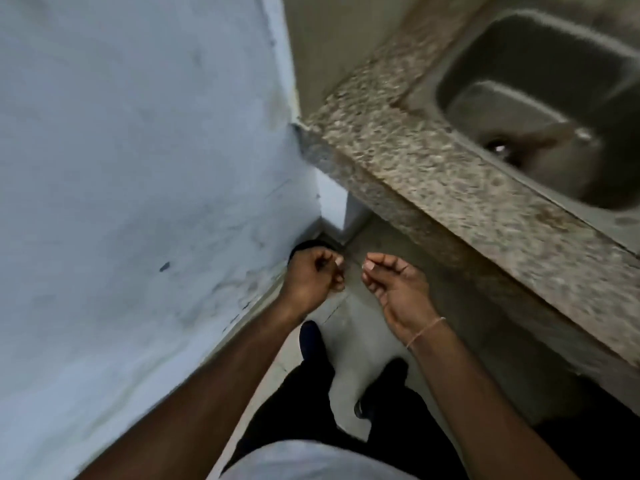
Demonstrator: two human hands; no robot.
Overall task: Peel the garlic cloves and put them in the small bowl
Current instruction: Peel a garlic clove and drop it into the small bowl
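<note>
**Hands held below the counter edge**

Head view: the left hand [313,275] is curled, its contents unclear; the right hand [391,282] hangs loosely curled, apparently empty. Both hover near the granite counter [433,174], whose sink [540,98] lies beyond. No garlic or bowl can be made out.

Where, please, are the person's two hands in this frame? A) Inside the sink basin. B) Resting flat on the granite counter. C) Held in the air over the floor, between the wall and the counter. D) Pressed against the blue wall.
C: the left hand and the right hand hang over the tiled floor, left of the granite counter and the sink, touching neither these nor the wall.
</note>
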